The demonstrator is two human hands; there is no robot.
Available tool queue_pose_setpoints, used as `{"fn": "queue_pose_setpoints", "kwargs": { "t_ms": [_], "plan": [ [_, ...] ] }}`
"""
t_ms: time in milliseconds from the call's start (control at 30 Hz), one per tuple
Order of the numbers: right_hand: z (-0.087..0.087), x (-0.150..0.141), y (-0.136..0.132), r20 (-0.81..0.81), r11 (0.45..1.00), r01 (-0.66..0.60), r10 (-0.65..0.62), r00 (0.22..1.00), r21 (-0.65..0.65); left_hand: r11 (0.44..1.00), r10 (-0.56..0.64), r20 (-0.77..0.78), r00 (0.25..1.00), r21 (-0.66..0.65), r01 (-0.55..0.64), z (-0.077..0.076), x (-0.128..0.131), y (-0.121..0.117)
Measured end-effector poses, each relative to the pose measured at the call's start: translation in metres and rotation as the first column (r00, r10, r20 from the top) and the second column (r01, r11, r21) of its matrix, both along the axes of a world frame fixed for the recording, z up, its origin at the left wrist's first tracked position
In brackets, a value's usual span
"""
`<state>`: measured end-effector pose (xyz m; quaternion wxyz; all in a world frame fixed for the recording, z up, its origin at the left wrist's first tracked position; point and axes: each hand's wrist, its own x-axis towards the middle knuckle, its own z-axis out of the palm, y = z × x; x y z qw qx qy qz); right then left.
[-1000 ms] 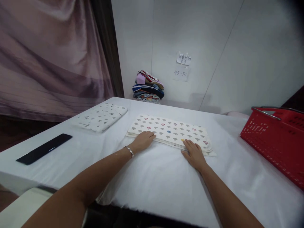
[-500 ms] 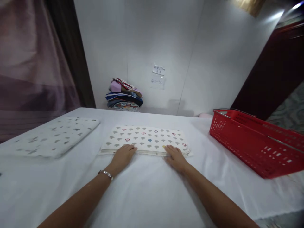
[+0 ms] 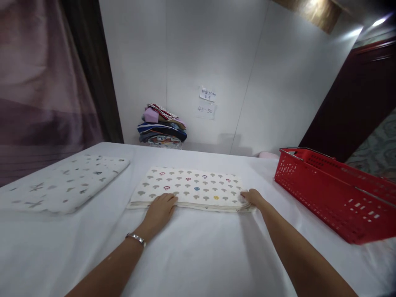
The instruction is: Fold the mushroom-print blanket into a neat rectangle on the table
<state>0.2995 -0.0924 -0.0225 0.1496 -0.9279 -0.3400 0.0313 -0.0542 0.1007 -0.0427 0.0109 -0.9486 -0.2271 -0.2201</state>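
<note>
A folded white cloth [image 3: 188,185] printed with grey, red, blue and yellow mushrooms lies flat near the middle of the table, its layered long edge facing me. On the left part of that near edge rests my left hand [image 3: 161,210], palm down and fingers stretched over the fabric. My right hand [image 3: 255,197] is at the cloth's right end, with its fingers closed at the near right corner; part of the fingers is hard to make out. Another folded white cloth [image 3: 74,181], with a scattered print, lies to the left, apart from both hands.
A red plastic basket [image 3: 328,194] with metal handles stands on the right of the white-covered table [image 3: 192,255]. At the back, a stack of folded fabrics [image 3: 162,128] sits against the wall. Paper notes [image 3: 206,103] are stuck above it. A pink curtain [image 3: 40,82] hangs at left.
My right hand has moved rightward from the cloth's near edge to its right corner, uncovering a yellow mushroom. My left hand stays on the near edge. The view has shifted slightly.
</note>
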Motion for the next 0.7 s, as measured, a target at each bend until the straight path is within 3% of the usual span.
{"fn": "queue_pose_setpoints", "kwargs": {
  "t_ms": [133,300,433,533,700],
  "plan": [
    [0.006,-0.002,0.003,-0.252,0.986,0.166,-0.169,0.953,-0.034,1.0,0.011,-0.012,1.0,-0.006,-0.011,-0.004,0.0,0.0],
    [0.01,-0.006,-0.002,-0.428,0.972,0.236,-0.213,0.878,0.001,0.998,0.043,-0.05,0.998,-0.037,-0.045,-0.007,0.0,0.004],
    [0.017,-0.01,-0.01,-0.498,0.969,0.235,-0.169,0.851,0.073,0.998,0.04,-0.1,0.994,-0.034,-0.043,0.002,0.005,0.0],
    [0.025,-0.003,-0.021,-0.515,0.961,0.233,-0.126,0.848,0.15,0.999,-0.019,-0.119,0.993,-0.03,0.015,0.008,0.015,-0.018],
    [0.016,0.028,-0.036,-0.432,0.942,0.317,-0.24,0.869,0.113,0.997,-0.072,-0.154,0.985,0.002,0.073,-0.002,0.029,-0.049]
  ]
}}
